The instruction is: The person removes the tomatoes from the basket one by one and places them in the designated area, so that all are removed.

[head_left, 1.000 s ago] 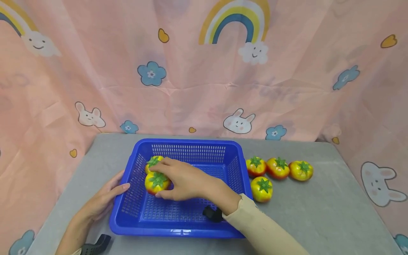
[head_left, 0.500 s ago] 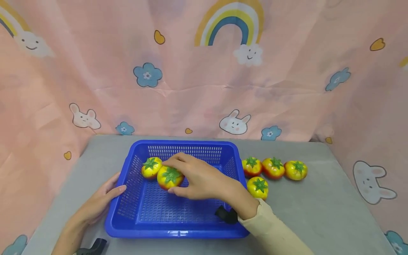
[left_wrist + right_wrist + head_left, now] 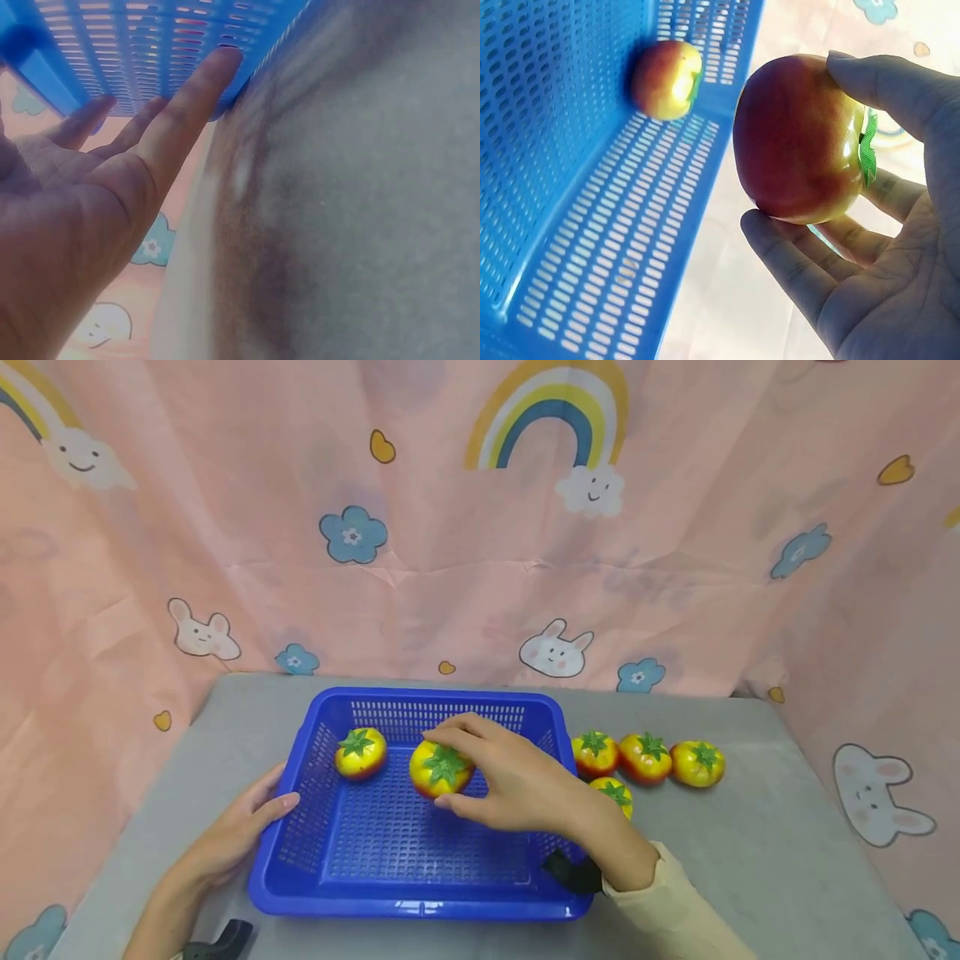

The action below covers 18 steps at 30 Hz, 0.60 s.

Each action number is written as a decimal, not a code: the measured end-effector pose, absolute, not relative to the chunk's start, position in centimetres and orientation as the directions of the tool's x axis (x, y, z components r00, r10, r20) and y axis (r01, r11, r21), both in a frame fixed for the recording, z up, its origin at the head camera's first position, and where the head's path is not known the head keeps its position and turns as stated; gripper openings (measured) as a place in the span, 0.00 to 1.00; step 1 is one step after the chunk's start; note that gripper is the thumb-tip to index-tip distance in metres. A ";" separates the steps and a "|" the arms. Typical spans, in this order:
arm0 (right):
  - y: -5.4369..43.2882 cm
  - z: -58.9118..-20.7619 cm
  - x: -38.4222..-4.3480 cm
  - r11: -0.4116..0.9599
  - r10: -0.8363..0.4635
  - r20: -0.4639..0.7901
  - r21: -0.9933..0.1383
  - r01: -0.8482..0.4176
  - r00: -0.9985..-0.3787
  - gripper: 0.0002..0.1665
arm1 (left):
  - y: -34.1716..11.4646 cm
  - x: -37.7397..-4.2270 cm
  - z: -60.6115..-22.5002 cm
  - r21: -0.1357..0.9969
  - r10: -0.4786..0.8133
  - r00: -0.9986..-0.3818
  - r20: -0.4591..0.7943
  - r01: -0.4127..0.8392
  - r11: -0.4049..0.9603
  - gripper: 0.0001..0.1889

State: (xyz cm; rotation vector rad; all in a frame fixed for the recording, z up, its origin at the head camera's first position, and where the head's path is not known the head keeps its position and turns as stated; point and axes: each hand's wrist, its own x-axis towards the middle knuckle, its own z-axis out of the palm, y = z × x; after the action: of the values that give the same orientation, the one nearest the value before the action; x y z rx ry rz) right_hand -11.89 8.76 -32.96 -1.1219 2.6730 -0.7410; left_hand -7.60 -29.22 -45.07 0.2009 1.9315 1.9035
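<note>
My right hand [image 3: 513,777] grips a yellow-and-red toy tomato [image 3: 441,768] with a green star-shaped top, fingers at its far side and thumb at the near side. It hangs over the blue basket [image 3: 420,908]; the right wrist view shows its red underside. A second tomato [image 3: 362,753] sits in the basket's back left corner. At the basket's left side, my left hand [image 3: 228,831] holds on, thumb over the rim. In the left wrist view its fingers [image 3: 180,112] lie against the outside of the slotted wall.
Several more toy tomatoes lie on the grey table right of the basket: three in a row, with the middle one [image 3: 645,758], and one nearer [image 3: 613,793], partly behind my right forearm. A pink patterned curtain [image 3: 420,610] rises behind the table.
My right hand has lifted the tomato from beside the other one and carried it to the right, over the basket's middle. My left hand stays at the left rim.
</note>
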 end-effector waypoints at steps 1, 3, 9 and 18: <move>9.1 -32.9 -11.8 0.603 -0.696 0.055 -0.496 -0.625 -0.716 0.40 | -29.2 -7.6 -45.0 0.981 0.385 -0.903 -0.190 -0.184 0.053 0.37; 9.7 -32.9 -11.7 0.611 -0.681 0.066 -0.498 -0.616 -0.729 0.40 | -29.1 -7.6 -45.0 0.982 0.383 -0.905 -0.186 -0.181 0.049 0.37; 11.4 -33.1 -11.1 0.634 -0.632 0.105 -0.500 -0.590 -0.768 0.40 | -28.9 -7.6 -45.0 0.981 0.375 -0.907 -0.193 -0.185 0.059 0.37; 13.8 -33.5 -10.0 0.638 -0.555 0.172 -0.540 -0.549 -0.814 0.42 | -28.9 -7.6 -44.9 0.982 0.370 -0.909 -0.191 -0.175 0.076 0.36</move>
State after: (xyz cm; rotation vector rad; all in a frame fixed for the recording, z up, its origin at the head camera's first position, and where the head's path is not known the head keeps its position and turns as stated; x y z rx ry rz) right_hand -10.03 13.76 -33.50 -0.9545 2.8343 -0.9293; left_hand -7.56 -28.93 -44.86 0.1929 1.9692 1.8888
